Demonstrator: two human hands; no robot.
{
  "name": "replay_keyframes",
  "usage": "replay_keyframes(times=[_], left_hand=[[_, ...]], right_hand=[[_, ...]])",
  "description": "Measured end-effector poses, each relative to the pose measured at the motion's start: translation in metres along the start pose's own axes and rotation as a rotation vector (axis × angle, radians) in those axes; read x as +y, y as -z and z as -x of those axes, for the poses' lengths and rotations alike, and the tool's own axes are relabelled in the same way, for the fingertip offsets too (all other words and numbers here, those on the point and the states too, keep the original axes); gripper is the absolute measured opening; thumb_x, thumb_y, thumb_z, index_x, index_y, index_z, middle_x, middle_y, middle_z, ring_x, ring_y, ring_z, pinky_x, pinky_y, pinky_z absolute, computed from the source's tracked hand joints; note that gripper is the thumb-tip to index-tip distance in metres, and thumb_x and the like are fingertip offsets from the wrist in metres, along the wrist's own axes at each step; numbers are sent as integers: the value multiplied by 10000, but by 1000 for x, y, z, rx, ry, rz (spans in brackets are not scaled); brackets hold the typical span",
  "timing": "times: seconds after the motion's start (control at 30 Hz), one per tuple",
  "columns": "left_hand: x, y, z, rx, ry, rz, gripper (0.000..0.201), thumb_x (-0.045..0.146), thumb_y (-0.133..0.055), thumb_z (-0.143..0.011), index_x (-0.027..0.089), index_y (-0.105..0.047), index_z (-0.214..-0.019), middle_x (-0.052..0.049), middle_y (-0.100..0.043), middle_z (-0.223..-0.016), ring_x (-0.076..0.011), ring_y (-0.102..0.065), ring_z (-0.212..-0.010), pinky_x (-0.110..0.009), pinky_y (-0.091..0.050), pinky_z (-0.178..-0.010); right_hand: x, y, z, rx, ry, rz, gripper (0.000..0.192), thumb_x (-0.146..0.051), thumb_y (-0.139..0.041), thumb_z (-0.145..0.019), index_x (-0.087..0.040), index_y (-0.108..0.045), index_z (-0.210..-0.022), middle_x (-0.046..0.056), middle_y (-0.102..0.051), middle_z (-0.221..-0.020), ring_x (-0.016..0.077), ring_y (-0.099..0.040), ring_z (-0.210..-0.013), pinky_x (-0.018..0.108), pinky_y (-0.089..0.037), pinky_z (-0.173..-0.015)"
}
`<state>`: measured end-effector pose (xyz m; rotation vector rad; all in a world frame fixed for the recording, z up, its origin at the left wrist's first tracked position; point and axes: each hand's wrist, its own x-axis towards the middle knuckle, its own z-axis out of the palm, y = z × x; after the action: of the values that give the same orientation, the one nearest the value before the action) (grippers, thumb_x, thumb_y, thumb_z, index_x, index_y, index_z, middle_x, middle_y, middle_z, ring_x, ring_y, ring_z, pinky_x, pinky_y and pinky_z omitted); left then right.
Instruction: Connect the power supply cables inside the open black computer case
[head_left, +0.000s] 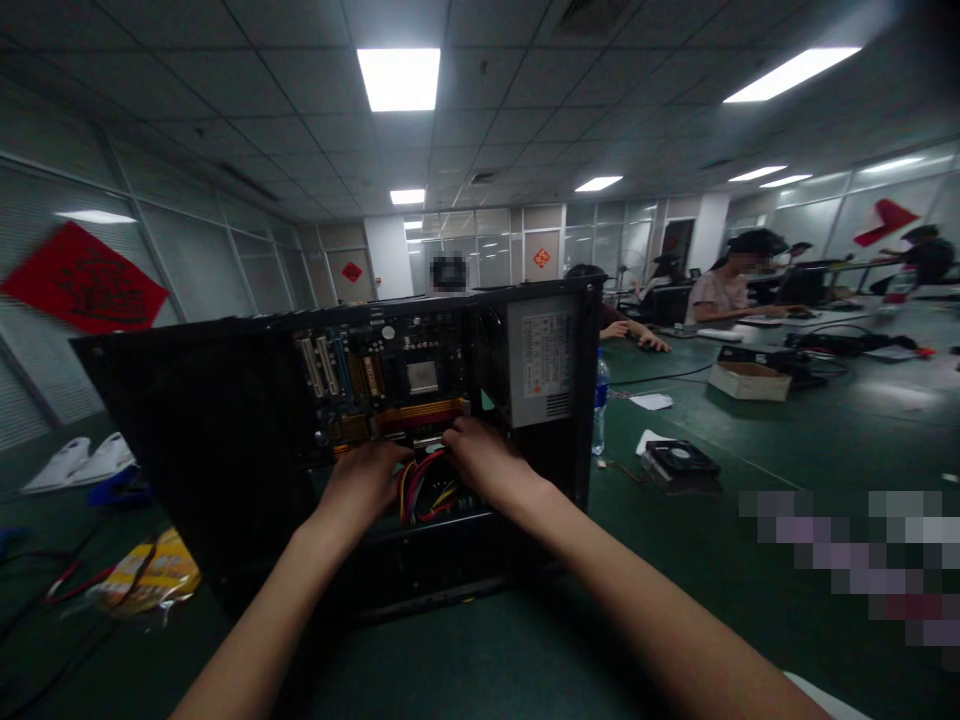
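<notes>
The case (pixel 225 440) stood open on the green table (pixel 750 560), its motherboard (pixel 382 385) and power supply (pixel 544 360) facing the camera. Both hands were inside the opening, at the lower edge of the board.

The left hand (pixel 364 480) was curled against a bundle of red, yellow and black cables (pixel 427 492); whether its fingers had closed on the bundle could not be told, as the palm side was hidden. The right hand (pixel 480 455) rested just beside it, fingertips pressed at the board's lower edge where the cables met it; its grasp was likewise concealed.

Judgement: the step in hand appeared to be work on a power connector at the board, either seating or freeing it. The next move would call for a firm, straight action on the plug, with the loose cables held clear.

Nearby lay a water bottle (pixel 601 400) just right of the case, a fan (pixel 681 462) on the table beyond it, a cardboard box (pixel 750 378), and a yellow packet (pixel 154 575) at the left. Other people sat at the far benches, well apart.
</notes>
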<state>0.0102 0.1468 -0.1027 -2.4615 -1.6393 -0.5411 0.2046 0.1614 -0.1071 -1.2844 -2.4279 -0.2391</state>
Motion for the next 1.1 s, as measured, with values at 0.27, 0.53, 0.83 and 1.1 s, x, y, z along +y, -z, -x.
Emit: replay_keyframes(times=[0.27, 0.53, 0.83, 1.1], left_hand=[[-12, -11, -3, -30, -50, 43, 302, 242, -550, -886, 270, -699, -1147, -85, -722, -1149, -263, -669, -1050, -348, -484, -878], [-7, -11, -2, 62, 158, 53, 342, 350, -403, -956, 190, -675, -1089, -126, -740, -1042, -258, -695, -948, -324, -477, -774], [-5, -8, -3, -69, 145, 128, 428, 479, -425, -917, 228, -767, -859, -68, -759, -773, -217, -694, -732, -256, -384, -589], [-5, -10, -5, -41, 121, 161, 411, 440, -424, -920, 238, -777, -864, -68, -773, -853, -223, -696, -785, -265, -424, -628]], right_hand=[[0, 4, 5, -51, -25, -12, 190, -122, -501, -906, -142, -671, -988, 105, -640, -1032, 206, -630, -918, 265, -455, -729], [-2, 7, 6, -14, -81, 14, 193, -135, -494, -911, -144, -660, -1010, 109, -631, -1073, 227, -633, -954, 288, -474, -769], [2, 1, 5, -19, -106, -7, 209, -134, -481, -914, -159, -647, -1038, 110, -619, -1132, 237, -624, -988, 310, -484, -796], [2, -2, 2, -25, -75, -23, 192, -138, -473, -931, -150, -651, -1002, 108, -621, -1093, 213, -624, -969, 279, -474, -822]])
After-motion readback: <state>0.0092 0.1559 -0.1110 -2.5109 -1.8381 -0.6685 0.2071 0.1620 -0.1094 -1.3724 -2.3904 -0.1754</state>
